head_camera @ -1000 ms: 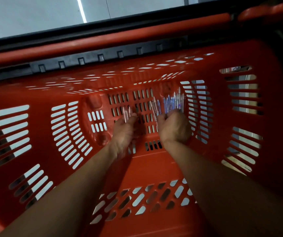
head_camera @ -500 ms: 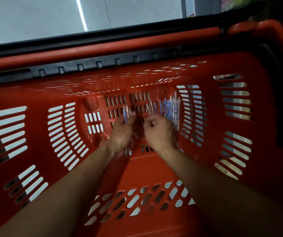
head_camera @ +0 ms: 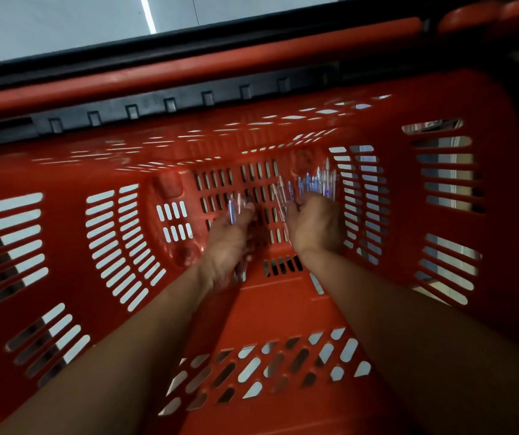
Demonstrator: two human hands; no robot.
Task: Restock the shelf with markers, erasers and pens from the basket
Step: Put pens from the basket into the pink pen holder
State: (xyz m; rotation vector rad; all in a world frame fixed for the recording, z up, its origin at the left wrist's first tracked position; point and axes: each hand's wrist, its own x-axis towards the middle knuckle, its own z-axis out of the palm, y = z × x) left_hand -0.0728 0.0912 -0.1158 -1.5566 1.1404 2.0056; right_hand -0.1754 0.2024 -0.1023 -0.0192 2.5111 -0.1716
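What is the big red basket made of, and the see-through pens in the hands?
The red slotted basket looks like moulded plastic: smooth, slightly shiny, with neat cut-out slots. The clear pens with blue inside, gripped in the right hand, look like transparent plastic, though blur hides detail.

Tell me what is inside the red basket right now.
Inside the red basket, both hands reach to the bottom: the left hand holds a few pens, the right hand a larger bunch. The hands and arms cover part of the floor.
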